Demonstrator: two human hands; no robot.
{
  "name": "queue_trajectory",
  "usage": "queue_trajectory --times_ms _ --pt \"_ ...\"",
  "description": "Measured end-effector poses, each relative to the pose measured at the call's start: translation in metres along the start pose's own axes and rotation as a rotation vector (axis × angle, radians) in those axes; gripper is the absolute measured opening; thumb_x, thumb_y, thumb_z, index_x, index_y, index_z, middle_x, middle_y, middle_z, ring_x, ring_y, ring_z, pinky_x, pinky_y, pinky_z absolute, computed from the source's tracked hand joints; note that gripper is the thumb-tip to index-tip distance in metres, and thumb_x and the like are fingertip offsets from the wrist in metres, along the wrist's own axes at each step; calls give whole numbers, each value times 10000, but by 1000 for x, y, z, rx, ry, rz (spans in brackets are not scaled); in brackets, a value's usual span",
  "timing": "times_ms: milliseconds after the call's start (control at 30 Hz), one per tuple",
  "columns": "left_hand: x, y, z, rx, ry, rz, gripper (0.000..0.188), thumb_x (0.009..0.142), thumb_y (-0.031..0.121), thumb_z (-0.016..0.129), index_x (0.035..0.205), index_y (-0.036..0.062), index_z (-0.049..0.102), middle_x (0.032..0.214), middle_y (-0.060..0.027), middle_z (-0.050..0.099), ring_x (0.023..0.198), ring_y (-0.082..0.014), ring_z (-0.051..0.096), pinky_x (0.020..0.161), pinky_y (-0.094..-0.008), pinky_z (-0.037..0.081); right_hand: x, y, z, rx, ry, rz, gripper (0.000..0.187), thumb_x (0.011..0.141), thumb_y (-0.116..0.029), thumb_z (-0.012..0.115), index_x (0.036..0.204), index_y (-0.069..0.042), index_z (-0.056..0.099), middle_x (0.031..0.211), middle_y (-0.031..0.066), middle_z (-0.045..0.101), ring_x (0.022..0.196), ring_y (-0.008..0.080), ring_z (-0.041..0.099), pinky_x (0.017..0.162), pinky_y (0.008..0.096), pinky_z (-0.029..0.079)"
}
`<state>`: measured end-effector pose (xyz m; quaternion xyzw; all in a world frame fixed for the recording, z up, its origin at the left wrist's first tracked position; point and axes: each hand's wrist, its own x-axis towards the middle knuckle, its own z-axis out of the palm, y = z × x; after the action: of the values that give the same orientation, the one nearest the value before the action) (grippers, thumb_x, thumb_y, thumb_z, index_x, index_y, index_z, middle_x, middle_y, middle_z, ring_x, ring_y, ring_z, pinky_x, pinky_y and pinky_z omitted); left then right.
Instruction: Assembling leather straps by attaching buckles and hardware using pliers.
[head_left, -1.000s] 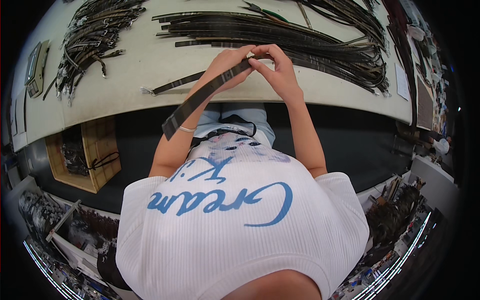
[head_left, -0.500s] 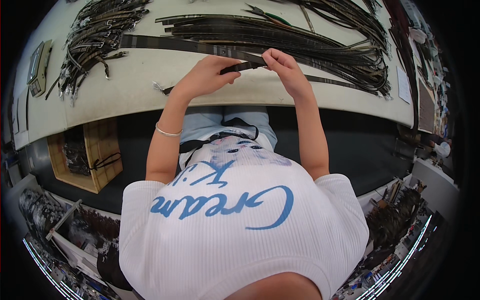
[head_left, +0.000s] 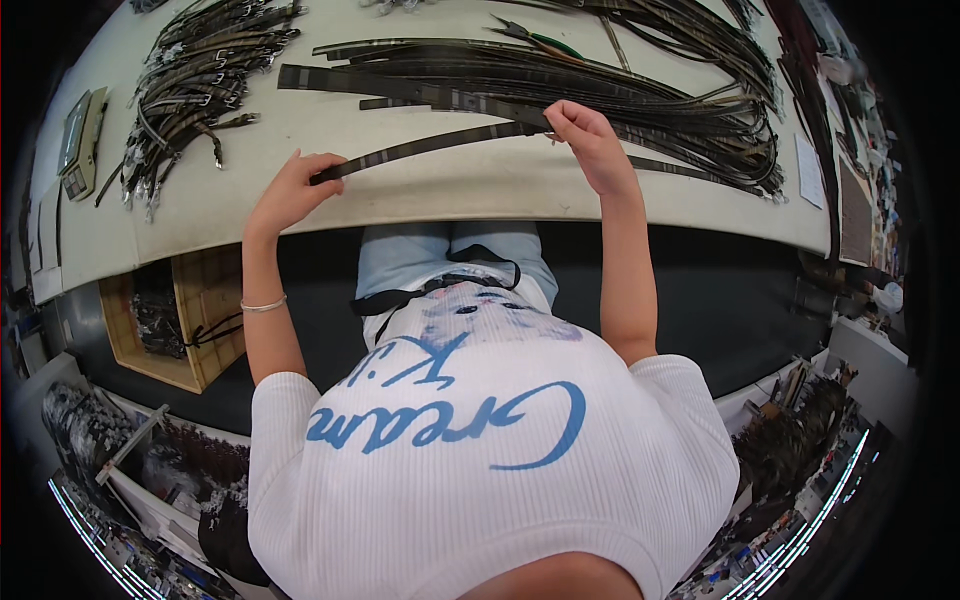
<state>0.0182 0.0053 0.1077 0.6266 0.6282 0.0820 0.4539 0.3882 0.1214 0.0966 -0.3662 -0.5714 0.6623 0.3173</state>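
A dark patterned strap (head_left: 430, 146) stretches in a shallow arc above the near part of the table, between my two hands. My left hand (head_left: 292, 195) pinches its left end between thumb and fingers. At the other end my right hand (head_left: 594, 147) is closed on the strap, where it meets a wider length of dark strap (head_left: 340, 83) that reaches back to the far left. What lies inside the right fingertips is hidden. Just behind, a thick bundle of long dark straps (head_left: 660, 112) lies across the table, looped round at its right end.
A pile of straps with metal buckles (head_left: 205, 90) lies at the left, beside a scale-like device (head_left: 82, 145). Green-handled pliers (head_left: 535, 38) rest behind the bundle. Below the white table (head_left: 480, 205) stands a wooden box (head_left: 180, 320). A paper sheet (head_left: 809, 170) lies at the right.
My left hand has moved left and toward me, from close to my right hand, drawing the strap out straight. My right hand has shifted slightly right. The wider strap's far end has moved right.
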Motion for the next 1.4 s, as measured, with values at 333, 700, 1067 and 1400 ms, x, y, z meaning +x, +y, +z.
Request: queue_trajectory --times_ms 333,700,1067,1400 --pt "71 93 98 51 640 567 430 772 324 727 1062 18 638 984 -130 654 909 -320 593 830 -378 461 5 28 36 32 -11 75 209 944 -254 562 843 -75 601 740 -93 481 718 22 400 661 199 327" --pt "79 89 108 -235 530 652 191 811 130 706 944 -5 685 865 -130 679 677 -232 615 611 -310 478 0 42 36 142 -10 103 195 936 -245 574 859 -69 604 775 -73 507 751 36 420 713 205 343" --pt "96 78 107 -320 428 530 193 823 134 706 923 -29 682 739 -131 665 597 -158 562 575 -260 452 52 36 -12 -614 412 -252 294 847 -293 669 902 -5 642 847 79 629 810 183 588 731 303 467" --pt "94 73 120 -453 555 586 189 832 138 679 931 -22 661 813 -181 663 734 -298 630 665 -354 483 51 -10 57 -654 -137 -295 529 854 -280 674 1294 -37 507 1180 153 611 1120 247 575 957 335 434"
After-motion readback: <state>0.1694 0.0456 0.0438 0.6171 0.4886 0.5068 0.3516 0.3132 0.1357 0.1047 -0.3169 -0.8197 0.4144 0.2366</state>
